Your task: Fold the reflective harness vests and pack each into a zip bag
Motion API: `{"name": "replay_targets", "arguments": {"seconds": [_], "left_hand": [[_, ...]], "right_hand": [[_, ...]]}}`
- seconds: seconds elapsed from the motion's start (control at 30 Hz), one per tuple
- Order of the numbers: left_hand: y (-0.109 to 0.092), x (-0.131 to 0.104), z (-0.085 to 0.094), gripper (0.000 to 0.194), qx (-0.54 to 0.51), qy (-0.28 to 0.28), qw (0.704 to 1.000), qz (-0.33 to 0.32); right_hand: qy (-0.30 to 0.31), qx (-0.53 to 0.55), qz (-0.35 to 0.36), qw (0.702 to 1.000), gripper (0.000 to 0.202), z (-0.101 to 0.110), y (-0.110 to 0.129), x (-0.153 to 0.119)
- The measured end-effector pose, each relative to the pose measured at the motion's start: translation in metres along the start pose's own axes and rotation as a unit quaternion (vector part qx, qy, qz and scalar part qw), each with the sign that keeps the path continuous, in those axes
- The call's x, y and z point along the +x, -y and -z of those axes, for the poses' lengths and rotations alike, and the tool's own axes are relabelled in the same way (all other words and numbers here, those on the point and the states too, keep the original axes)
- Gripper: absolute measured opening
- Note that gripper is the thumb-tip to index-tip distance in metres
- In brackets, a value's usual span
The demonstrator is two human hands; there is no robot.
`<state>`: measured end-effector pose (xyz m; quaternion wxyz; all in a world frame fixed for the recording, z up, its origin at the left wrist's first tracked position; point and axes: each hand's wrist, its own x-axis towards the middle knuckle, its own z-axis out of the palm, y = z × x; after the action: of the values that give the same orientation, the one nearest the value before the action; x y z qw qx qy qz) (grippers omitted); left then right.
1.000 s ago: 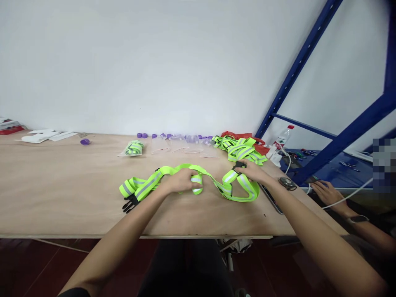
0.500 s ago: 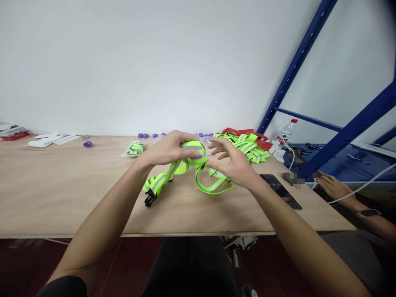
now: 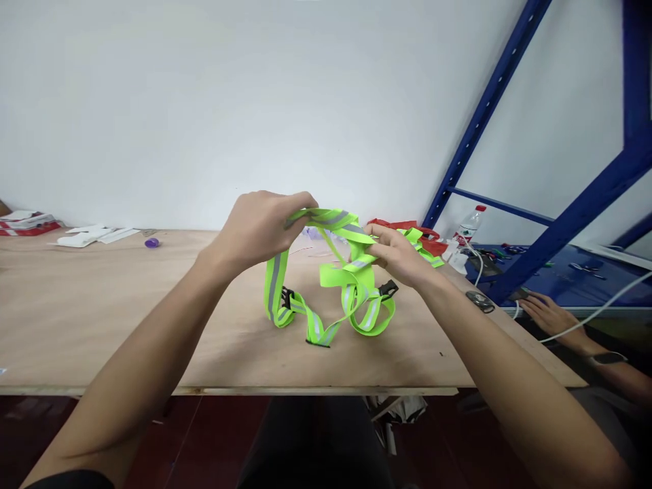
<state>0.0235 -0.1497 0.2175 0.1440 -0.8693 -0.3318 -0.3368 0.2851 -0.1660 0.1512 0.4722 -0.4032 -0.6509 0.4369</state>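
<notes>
Left hand [image 3: 257, 229] and right hand [image 3: 401, 259] — fingers [image 3: 299, 201] clasping reflective strap [image 3: 276, 285], tips partly hidden.

The right hand [image 3: 397, 255] goes from spread open to gripping the yellow-green strap [image 3: 274, 288]; first strung along the worktop [image 3: 127, 305], part of it now bridges, raised, to the left hand [image 3: 262, 224].

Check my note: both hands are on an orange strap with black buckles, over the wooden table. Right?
Not quite: the head view shows a yellow-green strap, not orange. The left hand and right hand are on it over the table; its buckles are black.
</notes>
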Motion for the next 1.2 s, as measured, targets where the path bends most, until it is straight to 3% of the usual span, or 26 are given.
{"name": "replay_targets", "arguments": {"seconds": [0.2,0.4,0.53,0.6,0.73,0.8,0.9,1.03,1.2], "left_hand": [[0.01,-0.005,-0.001,0.018,0.048,-0.074,0.996,0.029],[0.021,-0.013,-0.001,0.016,0.065,-0.066,0.996,0.011],[0.028,-0.016,-0.001,0.018,0.062,-0.067,0.996,-0.003],[0.028,-0.017,-0.002,0.016,0.073,-0.08,0.994,0.02],[0.027,-0.016,-0.001,0.01,0.07,-0.117,0.984,0.112],[0.027,-0.016,0.002,0.014,0.027,-0.124,0.981,0.148],[0.03,-0.014,0.007,0.021,-0.095,-0.136,0.967,0.191],[0.036,-0.011,0.012,0.032,-0.258,-0.129,0.925,0.248],[0.051,-0.008,0.009,0.028,-0.37,-0.172,0.891,0.198]], "right_hand": [[0.093,0.098,-0.006,0.991,0.032,0.01,0.015,-0.005],[0.167,0.07,-0.017,0.983,0.04,0.021,0.022,-0.011],[0.175,-0.002,-0.033,0.984,0.029,0.021,0.027,-0.013],[0.124,-0.097,-0.029,0.987,0.02,0.02,0.03,-0.012],[-0.104,-0.252,0.07,0.96,0.012,0.019,0.034,-0.006],[-0.146,-0.264,0.099,0.948,0.015,0.02,0.038,-0.003],[-0.058,-0.212,0.055,0.974,0.024,0.024,0.044,-0.002],[0.056,-0.075,-0.024,0.995,0.042,0.029,0.037,-0.005],[0.134,0.021,-0.072,0.988,0.051,0.036,0.025,-0.012]]}}
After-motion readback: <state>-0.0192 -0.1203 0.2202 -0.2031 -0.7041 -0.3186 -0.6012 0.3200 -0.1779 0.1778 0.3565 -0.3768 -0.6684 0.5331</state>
